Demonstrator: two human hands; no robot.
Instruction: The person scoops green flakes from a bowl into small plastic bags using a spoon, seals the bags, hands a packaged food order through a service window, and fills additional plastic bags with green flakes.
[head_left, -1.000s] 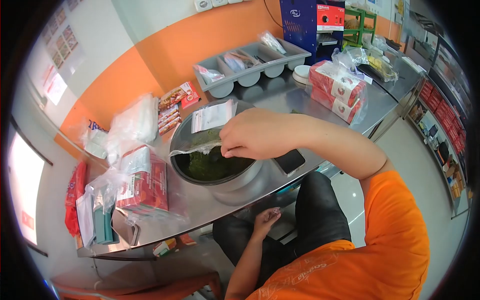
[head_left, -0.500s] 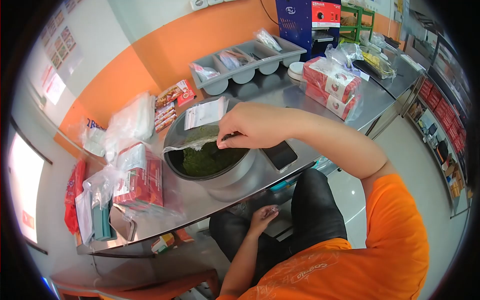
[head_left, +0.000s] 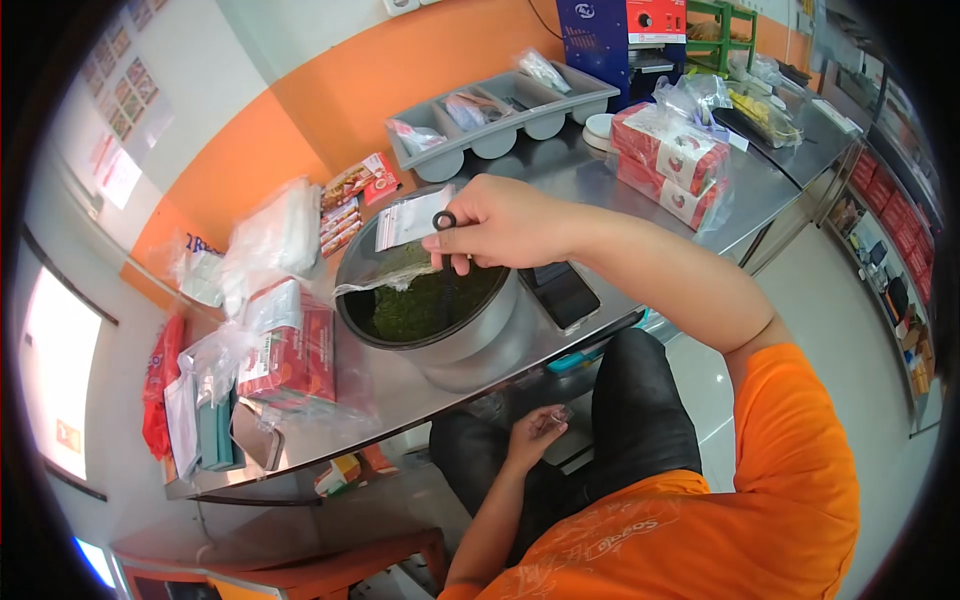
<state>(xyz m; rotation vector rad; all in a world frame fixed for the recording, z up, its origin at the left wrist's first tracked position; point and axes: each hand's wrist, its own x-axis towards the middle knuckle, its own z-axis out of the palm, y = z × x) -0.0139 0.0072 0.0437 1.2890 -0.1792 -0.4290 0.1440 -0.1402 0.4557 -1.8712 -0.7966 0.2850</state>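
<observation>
My right hand (head_left: 495, 225) is closed around a thin black utensil (head_left: 445, 219) with a ring at its top end. Its dark shaft points down into a round silver pot (head_left: 480, 330) with a dark inside. Crushed green stuff (head_left: 408, 308) fills the pot's lower part; the utensil's lower end is hard to make out against it. A clear plastic bag (head_left: 385, 280) lies across the pot's opening, and small zip bags (head_left: 408, 222) rest at its far rim. Low over my lap, my left hand (head_left: 535, 436) is curled, with something small and shiny at its fingertips.
A black phone (head_left: 562, 298) lies right of the pot. Bagged red boxes stand at the left (head_left: 290, 345) and right (head_left: 668, 165). Behind is a grey divided tray (head_left: 500, 125); a blue and red machine (head_left: 600, 50) stands past it. The metal table's front edge (head_left: 420, 430) is near my knees.
My right hand has turned and risen slightly, so the utensil's ring now points up and its shaft down. The view has shifted a little; my left hand stays over my lap.
</observation>
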